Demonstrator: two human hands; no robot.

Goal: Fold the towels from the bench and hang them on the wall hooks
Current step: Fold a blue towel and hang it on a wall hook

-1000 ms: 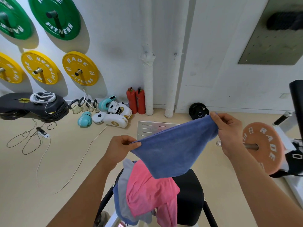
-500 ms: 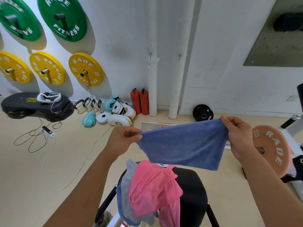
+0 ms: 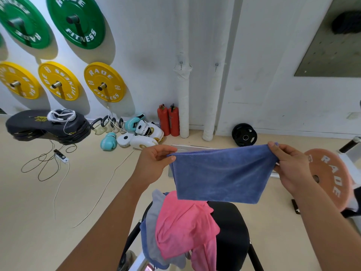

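I see a plain blue towel held up, with a pink towel, a grey one and another blue one heaped on the black desk. On the white wall hang green plates and yellow plates, both with white lettering. Two red extinguishers stand on the beige floor, near teal gloves and white pads. At right I see a salmon-pink plate with white lettering.

Single head-worn wide-angle view, looking forward and down from the person's own eye level. Both forearms enter from the bottom edge; the bench lies close below, the floor and white wall farther ahead.
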